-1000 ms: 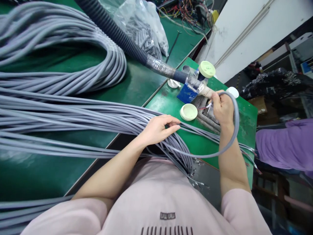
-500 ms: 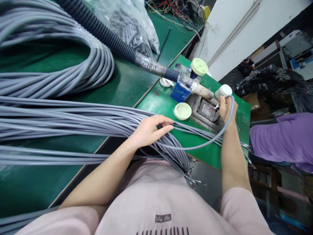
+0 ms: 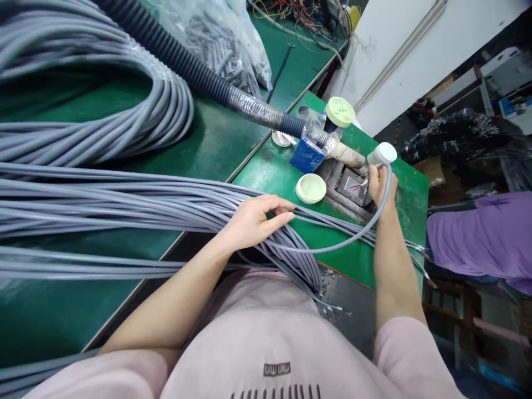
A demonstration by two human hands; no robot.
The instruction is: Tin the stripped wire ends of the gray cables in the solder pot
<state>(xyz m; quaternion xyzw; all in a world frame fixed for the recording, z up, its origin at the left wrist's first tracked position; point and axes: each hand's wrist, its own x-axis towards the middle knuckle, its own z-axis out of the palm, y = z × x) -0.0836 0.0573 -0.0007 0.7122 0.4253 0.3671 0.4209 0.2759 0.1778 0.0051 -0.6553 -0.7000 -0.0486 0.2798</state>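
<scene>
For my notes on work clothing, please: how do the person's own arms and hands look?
The left hand and right hand are bare, without gloves, and both forearms are uncovered. The short pale pink sleeves belong to a pale pink top, which has dark printed marks on the chest.

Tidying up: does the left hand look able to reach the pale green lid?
Probably yes: the left hand rests on the grey cables just beside the pale green lid, nothing between them.

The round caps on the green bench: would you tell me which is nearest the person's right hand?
The white cap, just above the right hand; the flat cap and raised cap are pale green.
</scene>
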